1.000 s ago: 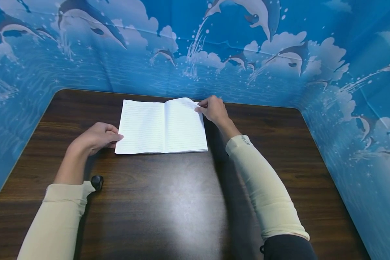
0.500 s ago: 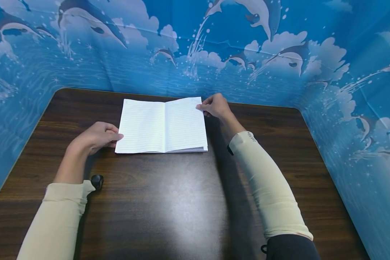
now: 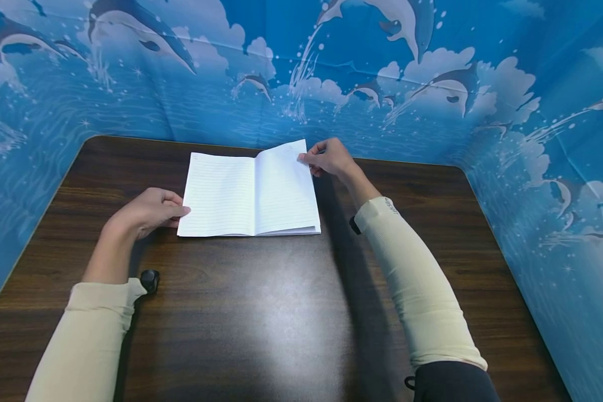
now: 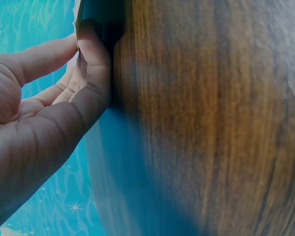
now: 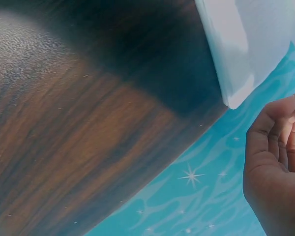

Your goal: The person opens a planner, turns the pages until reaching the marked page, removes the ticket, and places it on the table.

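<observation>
An open notebook (image 3: 221,195) with white lined pages lies near the far edge of the table. My left hand (image 3: 153,211) pinches its left edge, thumb on top and fingers beneath; the left wrist view shows the thin edge between thumb and fingers of that hand (image 4: 54,98). At the far right corner, my right hand (image 3: 329,158) pinches a single page (image 3: 283,178), whose top corner is raised above the pages below. In the right wrist view, the right hand (image 5: 278,142) holds the lifted sheet beside the page stack (image 5: 231,93).
The dark wood-grain table (image 3: 221,324) reaches back to a blue curtain (image 3: 206,100) printed with dolphins, which also runs along its sides. A small black device (image 3: 149,281) sits at the left sleeve cuff.
My right hand first separated the right page's corner, then raised it and shifted slightly up and left with it. The left hand has stayed on the notebook's left edge.
</observation>
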Demonstrator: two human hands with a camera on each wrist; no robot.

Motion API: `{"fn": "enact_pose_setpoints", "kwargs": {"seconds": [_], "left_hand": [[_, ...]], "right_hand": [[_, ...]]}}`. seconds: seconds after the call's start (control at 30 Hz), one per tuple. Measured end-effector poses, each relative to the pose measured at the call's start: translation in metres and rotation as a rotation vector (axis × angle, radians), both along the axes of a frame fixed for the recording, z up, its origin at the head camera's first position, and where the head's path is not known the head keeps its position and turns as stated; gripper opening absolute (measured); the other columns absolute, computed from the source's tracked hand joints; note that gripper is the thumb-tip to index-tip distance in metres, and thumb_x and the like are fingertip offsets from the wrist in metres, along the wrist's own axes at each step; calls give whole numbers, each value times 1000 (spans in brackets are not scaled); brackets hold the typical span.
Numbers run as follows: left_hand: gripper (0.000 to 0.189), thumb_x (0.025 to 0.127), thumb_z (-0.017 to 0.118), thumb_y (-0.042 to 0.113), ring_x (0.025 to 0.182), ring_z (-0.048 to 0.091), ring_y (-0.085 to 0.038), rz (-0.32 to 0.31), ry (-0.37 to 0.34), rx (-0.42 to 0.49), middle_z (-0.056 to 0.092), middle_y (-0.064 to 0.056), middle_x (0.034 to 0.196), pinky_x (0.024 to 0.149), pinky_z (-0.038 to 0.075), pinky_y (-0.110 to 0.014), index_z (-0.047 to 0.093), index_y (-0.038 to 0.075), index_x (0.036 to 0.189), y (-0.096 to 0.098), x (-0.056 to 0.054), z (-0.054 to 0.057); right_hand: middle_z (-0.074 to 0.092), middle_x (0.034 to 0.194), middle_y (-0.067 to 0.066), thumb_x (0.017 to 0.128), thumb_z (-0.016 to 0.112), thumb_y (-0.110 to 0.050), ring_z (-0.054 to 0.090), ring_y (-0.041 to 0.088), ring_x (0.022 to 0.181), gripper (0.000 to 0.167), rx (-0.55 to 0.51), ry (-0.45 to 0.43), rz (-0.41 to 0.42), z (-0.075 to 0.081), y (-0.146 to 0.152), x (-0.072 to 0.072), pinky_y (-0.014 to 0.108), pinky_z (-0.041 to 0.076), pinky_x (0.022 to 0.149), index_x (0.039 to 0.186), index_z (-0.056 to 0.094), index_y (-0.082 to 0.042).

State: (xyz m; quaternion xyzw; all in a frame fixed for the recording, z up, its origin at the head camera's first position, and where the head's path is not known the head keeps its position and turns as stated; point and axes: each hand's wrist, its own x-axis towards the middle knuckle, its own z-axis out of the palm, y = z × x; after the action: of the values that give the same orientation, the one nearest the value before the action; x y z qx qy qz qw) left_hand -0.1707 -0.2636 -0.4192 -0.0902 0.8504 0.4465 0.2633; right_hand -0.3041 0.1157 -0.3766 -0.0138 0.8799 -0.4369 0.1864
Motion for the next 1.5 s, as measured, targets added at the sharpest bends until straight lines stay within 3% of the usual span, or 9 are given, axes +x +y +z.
{"fn": "enact_pose_setpoints", "kwargs": {"seconds": [0.23,0.47,0.63,0.97,1.1,1.23,1.5], "left_hand": [[38,111,60,17,88,65,-16,-1,-2,2,66,-9,101,76,56,-26,53,-12,134,1,1,1],[36,110,60,17,88,65,-16,-2,-3,0,66,-8,101,75,56,-26,54,-11,132,1,1,2],[36,110,60,17,88,65,-16,-2,-4,6,66,-7,99,75,56,-26,55,-11,132,1,1,3],[36,111,60,17,87,64,-16,0,-2,6,65,-7,100,75,56,-27,54,-11,133,0,0,1],[36,111,60,17,86,63,-16,1,0,-4,66,-5,97,74,56,-28,55,-11,132,-1,1,1],[36,110,60,17,87,64,-16,2,1,0,67,-6,98,75,56,-27,55,-11,132,-1,1,1],[36,110,61,17,89,65,-16,-1,5,12,66,-8,103,77,56,-26,54,-11,132,0,1,2]], "right_hand": [[67,90,10,105,73,-32,65,16,72,29,-20,1,-7,9,-10,-1,50,61,99,99,71,-4],[64,84,9,105,72,-35,64,18,71,32,-46,-5,4,18,-18,-2,54,59,102,95,70,-5],[64,83,8,105,71,-37,64,16,70,33,-62,-11,27,24,-27,-1,50,60,100,93,69,-6],[65,81,6,104,72,-34,69,19,72,31,-118,-12,58,27,-45,2,29,62,71,90,71,-6],[67,81,6,105,72,-34,70,22,76,31,-148,-33,77,27,-53,3,40,64,84,89,71,-7],[67,81,6,105,73,-33,71,21,75,30,-183,-47,98,26,-60,3,53,59,101,89,71,-7],[67,76,6,105,73,-31,67,19,71,31,-226,-57,130,21,-71,6,56,58,100,86,71,-6]]}}
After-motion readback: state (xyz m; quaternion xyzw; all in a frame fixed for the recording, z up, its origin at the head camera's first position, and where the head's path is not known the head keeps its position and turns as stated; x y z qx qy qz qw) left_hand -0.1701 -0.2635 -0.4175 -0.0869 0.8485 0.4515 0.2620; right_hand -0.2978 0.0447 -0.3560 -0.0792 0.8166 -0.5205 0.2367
